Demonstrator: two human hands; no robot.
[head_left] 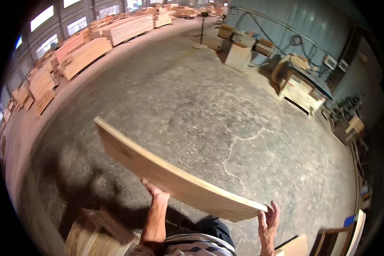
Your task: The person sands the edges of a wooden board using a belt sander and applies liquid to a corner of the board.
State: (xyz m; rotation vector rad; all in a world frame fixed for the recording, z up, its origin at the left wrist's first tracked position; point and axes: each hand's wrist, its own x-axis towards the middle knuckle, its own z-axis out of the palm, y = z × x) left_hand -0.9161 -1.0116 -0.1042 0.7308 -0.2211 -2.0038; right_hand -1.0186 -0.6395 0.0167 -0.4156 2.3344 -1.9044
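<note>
A long, pale wooden board (181, 185) is held on edge in front of my body, slanting from the upper left down to the right. My left hand (155, 190) grips its lower edge near the middle, thumb on the near face and the other fingers hidden behind or beneath. At the board's right end, my right hand (268, 219) is closed around the corner, with fingers over the end and thumb on the near side. The board is off the floor, borne by both hands.
Stacked wooden pieces (89, 234) stand at lower left, beside my left arm. More panels (339, 239) lean at lower right. Concrete floor (192, 98) stretches ahead. A white machine (300, 91) and a cabinet (238, 57) line the right wall; lumber piles (128, 30) run along the far left.
</note>
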